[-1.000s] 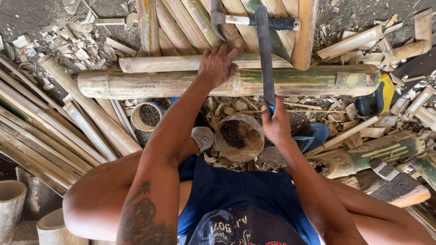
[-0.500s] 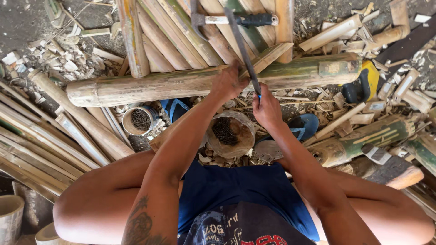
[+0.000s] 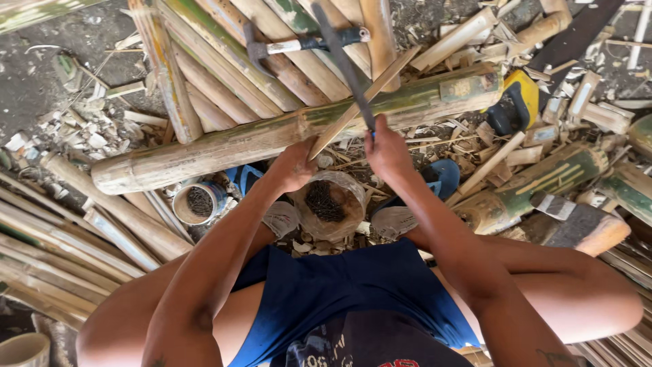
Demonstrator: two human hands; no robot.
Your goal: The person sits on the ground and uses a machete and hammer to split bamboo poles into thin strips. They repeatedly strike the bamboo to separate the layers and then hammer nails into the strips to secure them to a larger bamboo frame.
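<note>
The left hand [image 3: 293,165], which a second ago lay flat on the thick green-brown bamboo pole [image 3: 272,136], now has its fingers pinching a thin pale bamboo strip [image 3: 363,95] slanting across that pole. The right hand [image 3: 387,151] stays wrapped round the long dark blade [image 3: 343,61], now crossing the strip.

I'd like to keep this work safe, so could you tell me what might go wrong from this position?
1. The right hand drives a long dark blade along a thin bamboo strip that the left hand holds; a slip could possibly bring the edge toward those fingers.
2. The strip leans on a round bamboo pole, which might roll.
3. A bag of nails sits between the feet and could tip.
</note>
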